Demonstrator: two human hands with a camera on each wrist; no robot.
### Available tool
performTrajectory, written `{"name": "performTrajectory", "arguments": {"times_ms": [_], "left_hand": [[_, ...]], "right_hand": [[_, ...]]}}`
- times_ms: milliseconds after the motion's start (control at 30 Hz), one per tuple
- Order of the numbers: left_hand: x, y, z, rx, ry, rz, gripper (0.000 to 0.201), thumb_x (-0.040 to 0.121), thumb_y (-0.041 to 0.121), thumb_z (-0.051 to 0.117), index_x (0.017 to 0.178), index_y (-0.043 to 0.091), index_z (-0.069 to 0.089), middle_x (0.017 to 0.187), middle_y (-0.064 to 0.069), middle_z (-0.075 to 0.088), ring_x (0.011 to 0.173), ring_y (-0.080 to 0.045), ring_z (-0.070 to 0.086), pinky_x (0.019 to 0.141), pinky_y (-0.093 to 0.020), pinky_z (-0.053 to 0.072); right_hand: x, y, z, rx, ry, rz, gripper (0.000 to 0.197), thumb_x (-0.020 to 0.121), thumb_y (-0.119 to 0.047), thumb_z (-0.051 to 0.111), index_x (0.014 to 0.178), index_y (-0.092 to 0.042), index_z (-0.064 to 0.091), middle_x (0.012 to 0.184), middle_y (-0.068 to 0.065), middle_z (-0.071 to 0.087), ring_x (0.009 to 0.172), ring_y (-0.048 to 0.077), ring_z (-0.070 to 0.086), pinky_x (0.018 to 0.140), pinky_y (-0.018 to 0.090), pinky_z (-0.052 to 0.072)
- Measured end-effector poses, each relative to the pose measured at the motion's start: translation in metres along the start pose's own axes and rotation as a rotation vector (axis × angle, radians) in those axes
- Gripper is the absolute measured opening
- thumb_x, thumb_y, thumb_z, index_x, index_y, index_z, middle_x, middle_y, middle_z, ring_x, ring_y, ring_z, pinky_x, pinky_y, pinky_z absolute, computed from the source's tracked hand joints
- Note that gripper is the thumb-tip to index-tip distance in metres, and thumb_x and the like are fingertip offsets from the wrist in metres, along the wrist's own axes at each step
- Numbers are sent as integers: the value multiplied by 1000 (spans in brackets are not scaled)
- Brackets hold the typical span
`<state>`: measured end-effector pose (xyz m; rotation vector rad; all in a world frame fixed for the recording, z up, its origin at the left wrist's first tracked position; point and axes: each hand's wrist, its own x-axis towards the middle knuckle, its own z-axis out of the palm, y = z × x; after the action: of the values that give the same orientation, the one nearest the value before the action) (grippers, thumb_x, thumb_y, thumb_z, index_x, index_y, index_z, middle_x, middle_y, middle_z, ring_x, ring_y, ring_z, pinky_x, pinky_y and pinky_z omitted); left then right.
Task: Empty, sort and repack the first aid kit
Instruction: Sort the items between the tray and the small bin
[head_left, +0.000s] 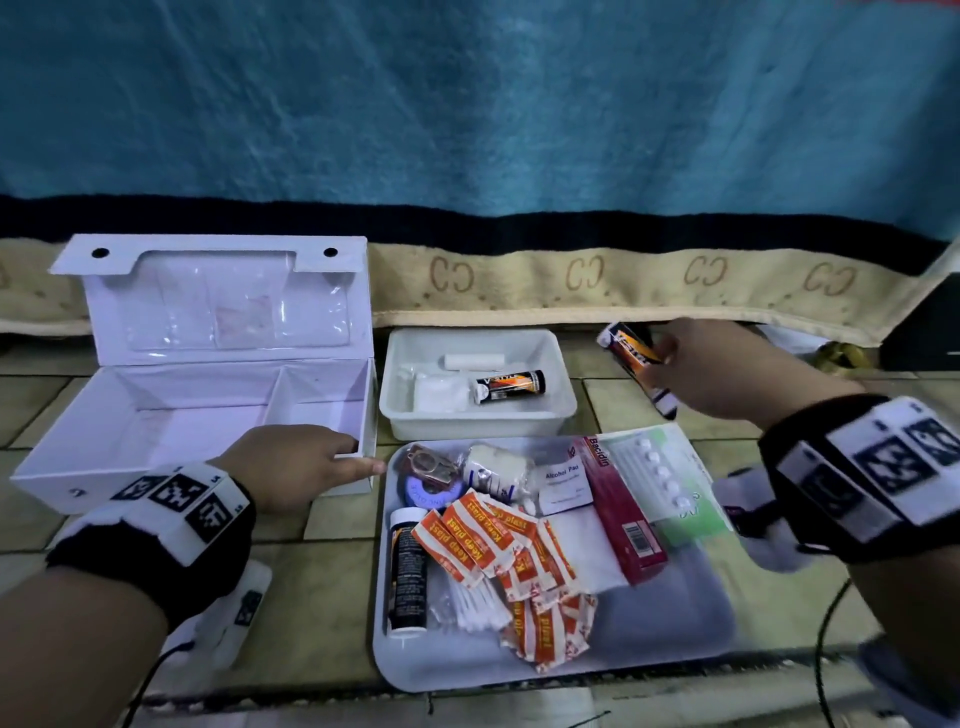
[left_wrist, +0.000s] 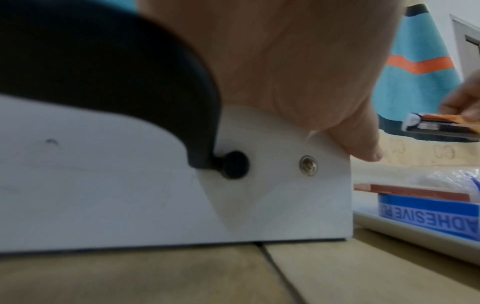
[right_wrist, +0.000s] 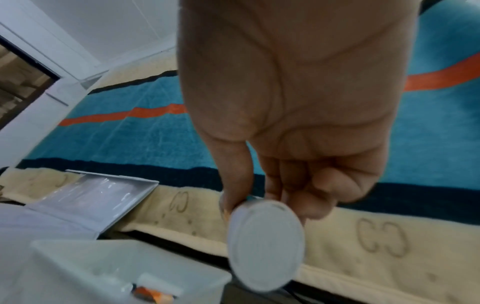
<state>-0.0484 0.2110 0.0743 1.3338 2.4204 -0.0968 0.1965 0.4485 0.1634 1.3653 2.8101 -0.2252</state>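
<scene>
The white first aid box stands open on the left with its lid up and both compartments bare. My left hand grips its front right corner, fingers over the rim and thumb against the front wall. My right hand holds an orange-and-black tube in the air, just right of the white tub; its white cap faces the right wrist camera. A matching tube lies in the tub beside a gauze roll.
A white tray in front holds plasters, a black bottle, a red Bacidin box, an alcohol pad, a pill blister and cotton swabs. A blue blanket hangs behind; a black cable runs at right.
</scene>
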Motion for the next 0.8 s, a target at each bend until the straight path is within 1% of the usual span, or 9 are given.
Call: {"name": "performTrajectory", "arguments": {"times_ms": [67,167,267,333,400,467,600,667,800], "left_hand": [[-1,0,0,-19,-9,30,81,44,96,3,62,25,40,63,5,47,63,-6,46,61,-25,34],[-3,1,1,-46,1,35,78,45,96,4,60,27,38,69,7,50,68,-7,47,64,-26,35],[-4,3,1,-50,26,41,88,41,98,-1,63,23,40,76,6,57,76,-10,53,69,-27,39],[-7,4,-1,-51,25,25,91,40,97,-1,71,24,44,94,2,64,88,-14,56,76,-28,40],[-8,6,-2,-30,20,21,111,25,100,-9,86,26,47,114,1,64,105,-16,57,82,-28,39],[-9,6,-3,-22,14,-2,111,36,101,0,96,26,56,120,3,62,108,-15,55,84,-26,39],[-8,7,-5,-25,-1,-23,91,48,96,6,75,22,52,85,7,60,77,-10,51,71,-23,37],[-7,6,-4,-32,5,-39,62,73,82,26,64,22,41,70,3,52,67,-6,47,69,-25,37],[-4,6,-2,-10,36,-41,49,87,65,38,62,24,37,66,3,48,65,-7,45,71,-28,38]], "right_hand": [[-10,15,11,-50,-103,62,25,87,-32,57,89,-8,65,71,5,59,69,23,54,56,28,36],[-19,22,38,-104,-242,63,33,88,-35,55,88,-4,65,77,12,55,79,28,55,58,28,35],[-24,21,56,5,-256,65,28,90,-31,55,94,-5,66,82,12,62,90,28,61,65,30,41],[-24,20,60,80,-244,59,20,90,-26,56,99,-12,68,87,7,65,88,22,59,67,29,42],[-21,20,58,55,-271,24,19,90,-24,54,100,-16,69,95,6,67,94,21,59,71,27,40],[-16,18,53,10,-293,-2,22,91,-24,53,101,-15,70,100,5,69,101,22,61,74,25,39],[-1,2,37,47,-119,-39,23,91,-26,55,107,-13,67,110,8,67,103,24,60,76,25,41],[14,-14,35,101,-57,-146,21,91,-27,55,107,-16,65,109,5,66,100,21,60,78,25,42],[51,-53,53,-67,-202,-353,26,94,-29,44,108,-24,66,114,0,57,112,23,52,94,37,46]]}}
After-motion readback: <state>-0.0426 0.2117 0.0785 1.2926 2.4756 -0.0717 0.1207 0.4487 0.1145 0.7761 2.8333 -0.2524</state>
